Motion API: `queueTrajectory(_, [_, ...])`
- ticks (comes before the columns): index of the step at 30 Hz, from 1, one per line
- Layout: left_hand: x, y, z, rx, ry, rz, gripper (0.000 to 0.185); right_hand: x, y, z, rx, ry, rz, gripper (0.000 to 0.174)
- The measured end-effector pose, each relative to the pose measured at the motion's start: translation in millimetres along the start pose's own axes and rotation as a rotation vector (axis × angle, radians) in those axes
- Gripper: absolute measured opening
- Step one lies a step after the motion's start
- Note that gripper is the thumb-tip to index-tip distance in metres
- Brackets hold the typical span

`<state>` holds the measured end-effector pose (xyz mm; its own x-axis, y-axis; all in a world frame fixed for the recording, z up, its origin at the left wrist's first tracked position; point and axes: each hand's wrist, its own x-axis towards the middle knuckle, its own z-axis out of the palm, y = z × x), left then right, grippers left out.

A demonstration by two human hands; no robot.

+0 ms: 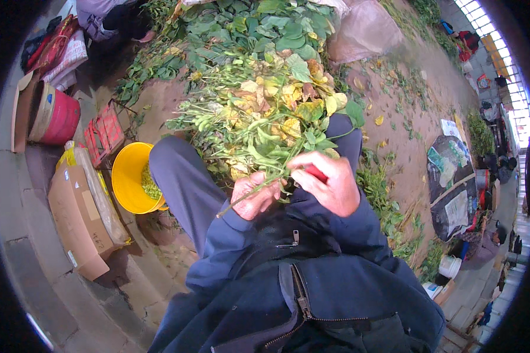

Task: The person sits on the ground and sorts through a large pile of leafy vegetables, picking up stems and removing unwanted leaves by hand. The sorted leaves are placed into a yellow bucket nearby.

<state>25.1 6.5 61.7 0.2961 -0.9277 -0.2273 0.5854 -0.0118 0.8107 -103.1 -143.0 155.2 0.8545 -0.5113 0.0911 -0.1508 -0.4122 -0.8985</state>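
My left hand [255, 196] grips the stem [236, 204] of a soybean plant over my lap. Green pods and leaves of the plant spread above the hand. My right hand [331, 183] is curled around a small red object [316, 173], mostly hidden by the fingers, so its kind is unclear. The right thumb and fingertips are at the plant, just right of the left hand. Between my knees lies a heap of bean plants [251, 101] with green pods and yellowing leaves. A yellow bucket [126, 181] beside my left knee holds green beans or pods.
Left of the bucket are a cardboard box [81, 216], a red crate-like stool [104, 134] and a pink-red tub [62, 117]. Another person [101, 17] is at upper left. A pale plastic sheet [364, 33] lies beyond the heap. A dark sack [452, 185] lies on the right.
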Motion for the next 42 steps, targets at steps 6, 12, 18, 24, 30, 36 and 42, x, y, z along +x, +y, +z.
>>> queueTrajectory(6, [2.5,-8.3,4.3,-0.137,0.0,0.04,0.017,68.6,-0.6,6.8,-0.41,-0.375,-0.221,0.025])
queueTrajectory(12, [5.3,-14.8,-11.8,-0.168,-0.017,-0.007,0.024,71.0,14.4,-2.5,-0.3,-0.272,-0.056,0.029])
queueTrajectory(18, [5.3,-20.7,-6.4,-0.264,0.012,0.015,0.029,54.0,29.7,-10.1,0.108,-0.234,0.216,0.027])
queueTrajectory(24, [6.6,-31.1,-12.9,-0.329,-0.071,-0.003,0.033,40.1,36.9,-6.3,0.432,-0.171,0.474,0.019])
queueTrajectory(30, [3.0,-27.5,-3.3,-0.414,0.013,-0.13,0.035,32.0,54.1,0.6,0.636,-0.083,0.477,0.016])
queueTrajectory(36, [0.8,-8.1,2.5,-0.335,-0.358,-0.231,0.037,33.4,64.5,4.7,0.747,-0.049,0.457,0.016])
queueTrajectory(42, [-4.3,5.1,26.1,-0.439,-0.055,-0.104,0.039,34.5,54.2,12.3,0.686,-0.116,0.425,0.017])
